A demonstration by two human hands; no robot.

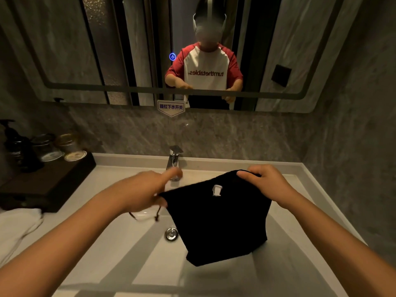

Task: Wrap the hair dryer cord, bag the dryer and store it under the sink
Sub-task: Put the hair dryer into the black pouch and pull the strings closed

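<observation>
A black drawstring bag (pixel 218 224) hangs over the white sink basin (pixel 120 249), held up by its top edge. My left hand (pixel 143 191) pinches the bag's left top corner, its index finger pointing out toward the faucet. My right hand (pixel 265 183) grips the right top corner. A small white tag (pixel 216 190) shows near the bag's top. The drawstring (pixel 157 215) dangles below my left hand. The hair dryer and its cord are not visible; I cannot tell whether they are inside the bag.
A chrome faucet (pixel 174 159) stands behind the bag and the drain (pixel 171 234) lies below it. A dark tray (pixel 49 181) with a pump bottle (pixel 12 144) and two glasses sits at left. A white towel (pixel 17 228) lies at the left. The mirror (pixel 192 50) reflects a person.
</observation>
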